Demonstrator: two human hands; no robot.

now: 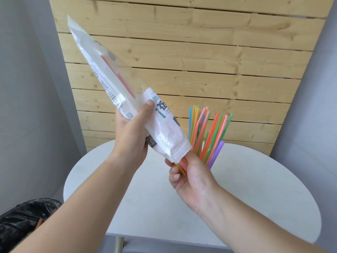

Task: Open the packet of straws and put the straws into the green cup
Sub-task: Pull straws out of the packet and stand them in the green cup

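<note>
**Observed.** Your left hand (131, 136) grips the packet (109, 75) round its lower part, thumb across the printed face. The packet is raised and tilted, with its torn mouth pointing down and to the right. Your right hand (191, 179) has its fingers curled round a few yellow and pink straws (182, 166) sticking out of that mouth. A red straw (119, 77) remains higher inside the packet. A standing bundle (206, 132) of coloured straws rises just beyond the right hand, over the far part of the white table (164, 207). The green cup is hidden behind that hand; I judge the bundle stands in it, but cannot confirm this.

**Step in hand.** Drawing the last straws out of the packet.

**Recommendations.**
- Pull along the packet's own line, not across it, so the film does not snag the ends.
- Ease the left thumb's pressure so it does not trap straws under the film.
- Keep the mouth low so the red straw slides down within reach.
- Carry the drawn straws over the standing bundle and lower them end first. A sideways push is likely to tip the cup.
</note>
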